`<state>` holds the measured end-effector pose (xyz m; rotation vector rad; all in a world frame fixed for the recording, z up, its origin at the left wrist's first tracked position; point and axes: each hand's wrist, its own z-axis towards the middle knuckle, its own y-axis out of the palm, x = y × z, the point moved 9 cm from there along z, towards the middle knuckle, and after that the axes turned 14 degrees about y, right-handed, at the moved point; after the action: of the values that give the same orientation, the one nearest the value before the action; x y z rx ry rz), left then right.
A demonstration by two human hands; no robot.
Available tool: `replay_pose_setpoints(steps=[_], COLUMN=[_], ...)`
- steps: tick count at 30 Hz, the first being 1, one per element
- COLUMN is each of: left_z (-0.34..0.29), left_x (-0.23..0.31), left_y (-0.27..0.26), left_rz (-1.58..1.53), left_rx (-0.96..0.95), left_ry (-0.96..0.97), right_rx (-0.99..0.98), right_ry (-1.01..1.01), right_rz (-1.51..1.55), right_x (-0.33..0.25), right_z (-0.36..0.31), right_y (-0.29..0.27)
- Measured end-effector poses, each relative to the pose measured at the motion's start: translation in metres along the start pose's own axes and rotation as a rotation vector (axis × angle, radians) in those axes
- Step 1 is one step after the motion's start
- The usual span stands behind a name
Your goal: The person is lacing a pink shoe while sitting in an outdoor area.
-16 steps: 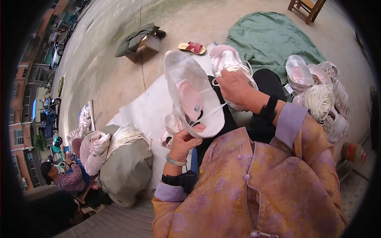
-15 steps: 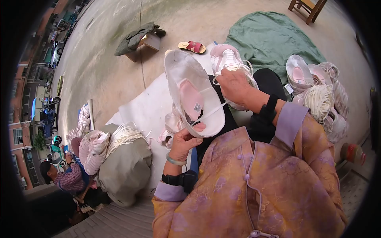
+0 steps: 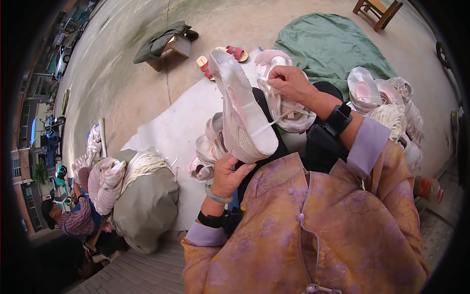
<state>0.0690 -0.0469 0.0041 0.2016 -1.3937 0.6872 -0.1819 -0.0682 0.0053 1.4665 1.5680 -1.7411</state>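
Shoe upper (image 3: 239, 109) in left fingers (image 3: 226, 163)

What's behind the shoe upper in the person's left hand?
Behind the shoe upper in the left hand, parts of two red-strapped sandals, pinkish-white shoe pieces and a white sheet show. What it covers directly cannot be seen.

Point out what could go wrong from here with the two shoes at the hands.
The left hand holds the pale shoe upper only near its lower end, so the tall top might tip or swing. The white strip crossing that upper toward the second shoe could snag. Loose laces close to the right hand may tangle around it.
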Motion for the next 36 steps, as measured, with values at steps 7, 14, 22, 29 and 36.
replay_pose_setpoints(steps=[7, 14, 22, 29, 36], left_z=[0.047, 0.082, 0.106, 0.096, 0.117], left_x=[0.073, 0.074, 0.041, 0.093, -0.009], left_y=[0.062, 0.127, 0.175, 0.112, 0.029], left_rz=[0.309, 0.532, 0.696, 0.599, 0.635], left_rx=[-0.204, -0.409, -0.476, -0.127, 0.051], left_ry=[0.471, 0.597, 0.597, 0.761, 0.100], right_rx=[0.072, 0.179, 0.245, 0.329, 0.370], right_ry=[0.128, 0.348, 0.096, -0.065, -0.119], right_rz=[0.313, 0.585, 0.154, -0.169, -0.321], right_x=[0.043, 0.089, 0.037, 0.033, 0.020], right_z=[-0.045, -0.105, -0.127, -0.133, -0.134], right_y=[-0.057, -0.093, -0.073, -0.067, -0.064])
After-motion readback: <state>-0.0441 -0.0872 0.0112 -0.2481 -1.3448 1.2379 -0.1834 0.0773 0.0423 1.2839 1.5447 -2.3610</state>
